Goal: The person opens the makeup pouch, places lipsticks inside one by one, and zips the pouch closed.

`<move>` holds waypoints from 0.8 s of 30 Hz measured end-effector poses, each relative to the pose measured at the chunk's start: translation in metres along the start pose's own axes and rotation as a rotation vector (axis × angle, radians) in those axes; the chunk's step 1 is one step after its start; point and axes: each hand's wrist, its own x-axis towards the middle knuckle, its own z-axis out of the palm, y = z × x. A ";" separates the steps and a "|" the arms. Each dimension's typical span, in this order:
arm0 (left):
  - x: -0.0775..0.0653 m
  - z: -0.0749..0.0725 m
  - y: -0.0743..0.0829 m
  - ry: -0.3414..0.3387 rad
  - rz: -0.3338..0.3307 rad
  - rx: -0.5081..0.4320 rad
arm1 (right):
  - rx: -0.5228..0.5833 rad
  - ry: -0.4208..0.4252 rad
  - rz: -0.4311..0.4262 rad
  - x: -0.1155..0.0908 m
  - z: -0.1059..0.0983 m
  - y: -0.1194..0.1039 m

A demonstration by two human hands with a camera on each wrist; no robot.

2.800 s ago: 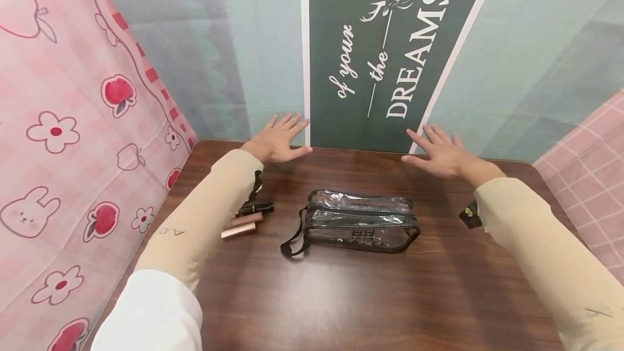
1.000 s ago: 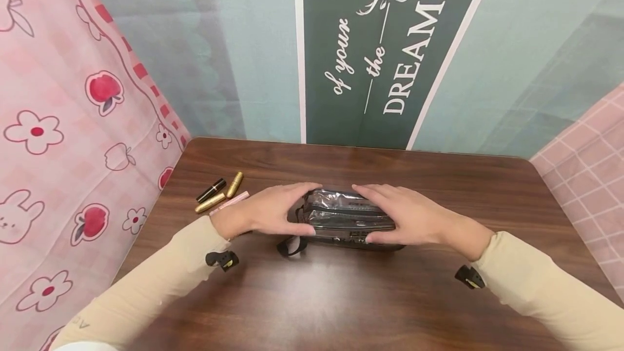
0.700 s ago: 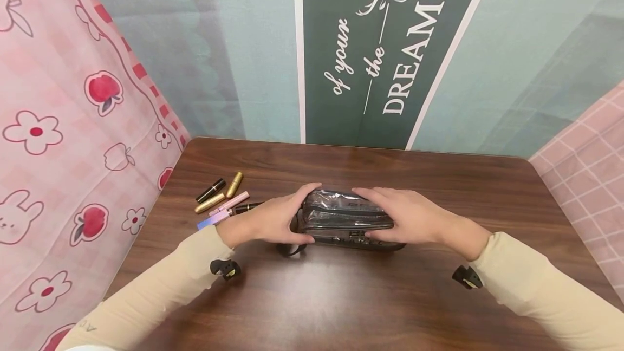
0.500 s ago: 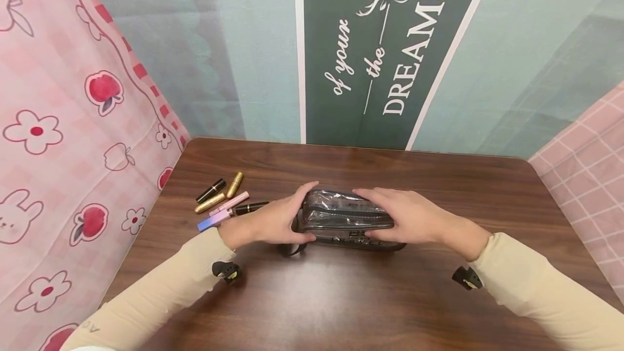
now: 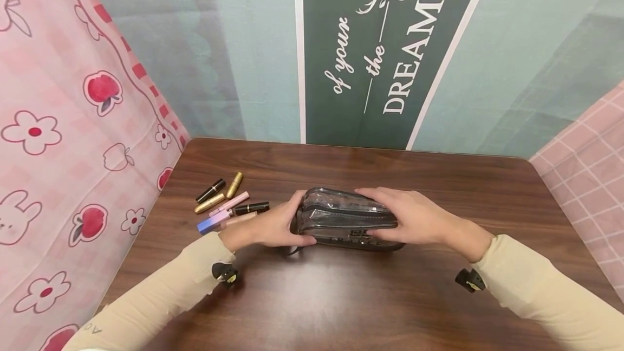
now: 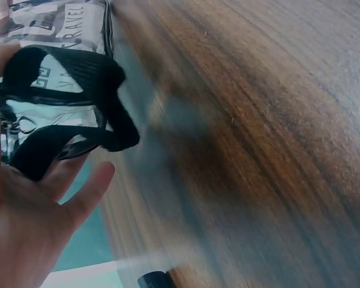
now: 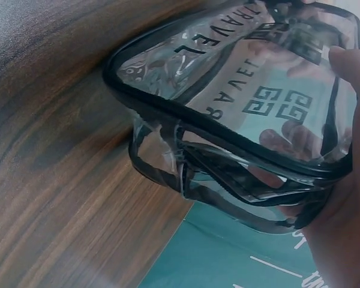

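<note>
While both forearms reach in from the near side, the left hand (image 5: 278, 226) and the right hand (image 5: 416, 215) grip opposite ends of a clear bag (image 5: 341, 213) with black edging, in the middle of the table (image 5: 312, 302). Each hand lies with its back up, thumb on the near side and fingers round the far side; the right fingers show through the plastic from the right wrist. Whether the bag's base touches the wood, I cannot tell. A black strap (image 6: 117, 114) loops loosely from the left end, mostly hidden by the left hand from above

Near the left wrist lie a black tube (image 5: 210, 190), two gold tubes (image 5: 235, 184), a pink tube (image 5: 233, 201), a blue-violet tube (image 5: 213, 222) and a second black tube (image 5: 255, 208). The left wrist partly covers a pale tube (image 5: 240, 219). Behind the table hangs a green cloth (image 5: 361, 123) with white lettering; pink cloths (image 5: 53, 167) flank both sides
</note>
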 end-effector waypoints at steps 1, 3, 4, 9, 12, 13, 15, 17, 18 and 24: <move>0.000 0.000 0.000 0.008 0.002 -0.007 | 0.004 0.006 -0.002 0.000 0.000 0.000; 0.001 0.001 0.000 0.028 0.015 -0.031 | 0.012 0.022 -0.009 0.000 0.001 0.000; 0.001 0.001 0.000 0.040 0.020 -0.044 | 0.017 0.031 -0.014 0.000 0.001 0.001; -0.001 0.001 0.000 0.087 0.019 -0.110 | 0.044 0.070 -0.024 -0.001 0.002 0.002; -0.001 0.001 0.000 0.101 0.009 -0.122 | 0.063 0.080 -0.021 -0.002 0.001 0.003; -0.001 0.002 -0.001 0.105 0.006 -0.125 | 0.067 0.083 -0.018 -0.002 0.001 0.004; -0.001 0.002 -0.001 0.117 -0.004 -0.124 | 0.077 0.090 -0.011 -0.003 0.001 0.005; -0.001 0.002 -0.001 0.125 -0.011 -0.131 | 0.089 0.101 -0.002 -0.004 0.000 0.006; -0.001 0.003 -0.001 0.128 -0.015 -0.138 | 0.094 0.106 0.002 -0.005 0.000 0.007; -0.001 0.004 -0.001 0.130 -0.008 -0.206 | 0.121 0.135 0.010 -0.008 0.001 0.009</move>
